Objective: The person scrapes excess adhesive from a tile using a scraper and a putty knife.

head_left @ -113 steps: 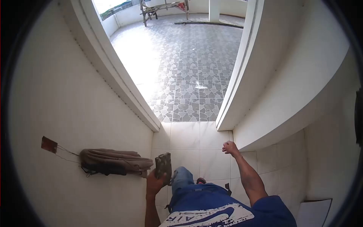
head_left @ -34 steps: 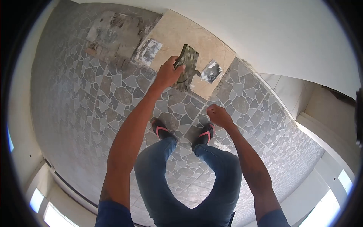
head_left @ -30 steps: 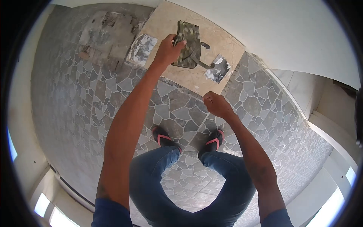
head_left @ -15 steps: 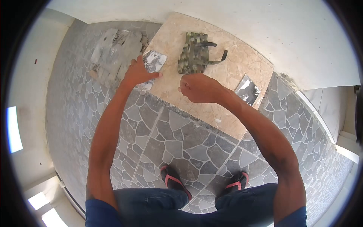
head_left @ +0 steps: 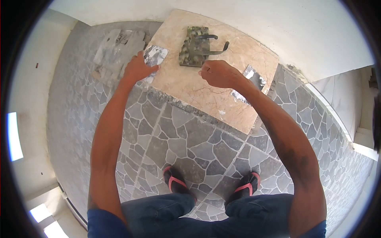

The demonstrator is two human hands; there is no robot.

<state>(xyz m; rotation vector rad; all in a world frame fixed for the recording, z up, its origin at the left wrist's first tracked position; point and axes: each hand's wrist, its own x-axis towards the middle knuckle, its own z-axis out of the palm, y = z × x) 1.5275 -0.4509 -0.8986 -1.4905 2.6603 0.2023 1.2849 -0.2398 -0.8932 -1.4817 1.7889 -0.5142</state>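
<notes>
the float (head_left: 192,51), a mottled green rectangular pad with a dark handle (head_left: 214,44), lies flat on the beige slab (head_left: 190,93) near the slab's far edge, handle side turned toward the right. no hand touches the float.

left hand (head_left: 137,69): fingers loosely spread, grasping nothing; fingertips rest at the slab's left corner, on a torn shiny scrap (head_left: 154,55) that lies across that corner.

right hand (head_left: 220,73): fingers curled into a loose fist with nothing visible inside; it is just beside the near edge of the float, above the slab.

a second shiny scrap (head_left: 256,77) lies at the slab's right edge, partly hidden by the right forearm. the slab lies on the grey stone-pattern floor (head_left: 190,146), its far corner close to the white wall (head_left: 278,27).
</notes>
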